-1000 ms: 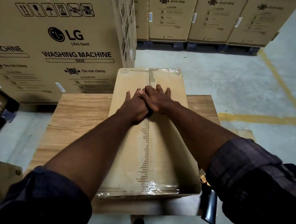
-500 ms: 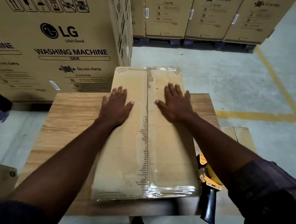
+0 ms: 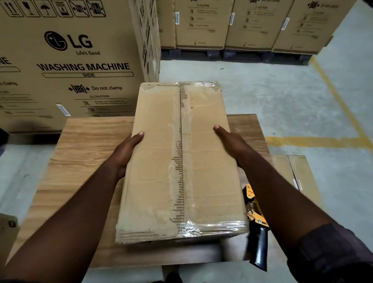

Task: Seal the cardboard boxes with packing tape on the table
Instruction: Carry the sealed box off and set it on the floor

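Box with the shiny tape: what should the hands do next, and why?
Probably lift the cardboard box off the table and set it aside. The tape runs along its whole top seam and over both ends, so it looks sealed, and the left hand and right hand grip its long sides.

Upper left of your frame, large carton (image 3: 59, 62): "LG", "Life's Good", "WASHING MACHINE", "SIDE", "Do not clamp", "CAUTION", with handling pictograms along its top. Upper right, row of cartons (image 3: 266, 10): "WASHING MACHINE", "Do not clamp". The finer print is too small for you to read.
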The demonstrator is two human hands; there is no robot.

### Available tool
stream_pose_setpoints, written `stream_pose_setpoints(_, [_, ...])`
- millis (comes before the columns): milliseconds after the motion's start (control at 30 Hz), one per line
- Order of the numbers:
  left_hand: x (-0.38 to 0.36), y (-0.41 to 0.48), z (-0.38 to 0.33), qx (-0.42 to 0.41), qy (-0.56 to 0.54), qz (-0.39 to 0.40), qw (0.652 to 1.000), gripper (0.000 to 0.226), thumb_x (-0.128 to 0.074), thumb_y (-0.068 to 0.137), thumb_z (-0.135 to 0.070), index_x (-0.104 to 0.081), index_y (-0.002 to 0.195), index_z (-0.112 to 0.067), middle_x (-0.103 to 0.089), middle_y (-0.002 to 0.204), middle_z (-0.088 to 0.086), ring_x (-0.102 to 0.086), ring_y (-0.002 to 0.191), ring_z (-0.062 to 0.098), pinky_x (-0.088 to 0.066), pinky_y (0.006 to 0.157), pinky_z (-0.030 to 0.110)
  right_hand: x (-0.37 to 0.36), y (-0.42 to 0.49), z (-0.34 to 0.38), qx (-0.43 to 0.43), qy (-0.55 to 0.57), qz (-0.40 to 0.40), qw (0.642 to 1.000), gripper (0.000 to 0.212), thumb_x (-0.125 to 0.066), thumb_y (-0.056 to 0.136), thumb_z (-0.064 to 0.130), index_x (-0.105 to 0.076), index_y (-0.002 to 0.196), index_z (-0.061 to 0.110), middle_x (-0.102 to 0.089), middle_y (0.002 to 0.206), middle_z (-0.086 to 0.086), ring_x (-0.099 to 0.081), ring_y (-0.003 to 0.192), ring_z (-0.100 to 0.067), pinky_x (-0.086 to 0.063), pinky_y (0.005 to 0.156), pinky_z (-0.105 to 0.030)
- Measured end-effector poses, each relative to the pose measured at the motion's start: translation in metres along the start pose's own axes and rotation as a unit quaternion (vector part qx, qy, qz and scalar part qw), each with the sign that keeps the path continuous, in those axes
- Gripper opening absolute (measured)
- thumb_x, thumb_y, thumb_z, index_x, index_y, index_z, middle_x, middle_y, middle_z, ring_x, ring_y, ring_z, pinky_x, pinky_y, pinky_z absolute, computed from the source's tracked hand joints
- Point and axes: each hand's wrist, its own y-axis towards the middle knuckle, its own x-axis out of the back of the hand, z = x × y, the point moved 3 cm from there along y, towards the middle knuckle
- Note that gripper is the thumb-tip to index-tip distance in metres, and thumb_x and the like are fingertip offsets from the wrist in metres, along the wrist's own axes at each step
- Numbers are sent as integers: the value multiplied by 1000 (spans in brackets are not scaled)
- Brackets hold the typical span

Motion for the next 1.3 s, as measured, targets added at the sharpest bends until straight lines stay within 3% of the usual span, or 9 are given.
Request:
stream_pose_setpoints(67, [1,-6,8,28,-48,10,998,41,-55,99,-43,-62,131,-18,-72,116,11,-73,93,24,-60,72,34,-3,-3,-8,-17,82,57,995,55,-67,90,56,-68,126,14,-75,116,-10,-73,105,-29,-55,96,-48])
stream_pose_setpoints(167, [-4,-12,7,28,-80,6,996,36,-52,100,-41,-64,125,-18,-74,104,9,-73,82,23,-60,66,32,-6,-11,-7,-32,130,94,987,50,-58,96,52,-66,130,16,-73,120,-12,-70,110,-33,-55,95,-47])
stream_pose_setpoints(533, [-8,-42,4,51,-88,-23,995,30,-52,98,-40,-71,105,-18,-75,87,5,-71,71,21,-57,67,29,-1,-44,-2,-46,104,47,992,54,-64,84,61,-71,121,22,-75,115,-8,-72,106,-32,-49,104,-55])
stream_pose_setpoints(700, [-23,-75,-6,28,-70,-27,997,30,-53,98,-38,-71,108,-17,-75,89,5,-72,72,20,-57,69,29,10,-72,5,-29,125,53,990,40,-54,97,51,-72,112,18,-77,104,-8,-75,90,-26,-54,90,-45])
stream_pose_setpoints(867, [-40,-120,-15,-8,-48,-35,998,27,-53,99,-36,-70,107,-17,-75,93,7,-73,73,21,-57,73,32,28,-113,6,-30,136,41,989,39,-61,93,52,-72,109,18,-78,93,-8,-76,76,-26,-56,80,-41])
stream_pose_setpoints(1000, [-60,-167,-12,-22,-47,-42,998,26,-52,99,-35,-70,102,-17,-76,86,6,-73,68,20,-57,64,28,43,-149,0,-24,150,42,988,46,-66,88,54,-72,115,16,-78,97,-9,-76,82,-29,-56,91,-48])
stream_pose_setpoints(1133, [-73,-202,-11,-29,-50,-60,996,24,-51,100,-33,-69,100,-16,-76,80,5,-73,66,20,-59,57,26,46,-183,5,-14,191,58,980,40,-57,97,45,-71,120,15,-77,100,-9,-74,83,-27,-59,83,-41])
stream_pose_setpoints(1233, [-86,-234,0,-36,-53,-59,996,24,-52,100,-33,-68,104,-16,-76,85,5,-74,69,21,-58,59,27,57,-212,-7,-9,211,80,974,47,-61,93,43,-69,129,15,-69,126,-14,-67,113,-35,-51,102,-52])
stream_pose_setpoints(1300, [-93,-253,5,-44,-49,-60,996,25,-52,99,-34,-69,105,-16,-76,85,4,-74,70,20,-59,60,27,64,-231,-14,-4,210,80,975,46,-59,93,39,-67,131,14,-66,132,-16,-64,115,-37,-45,107,-57])
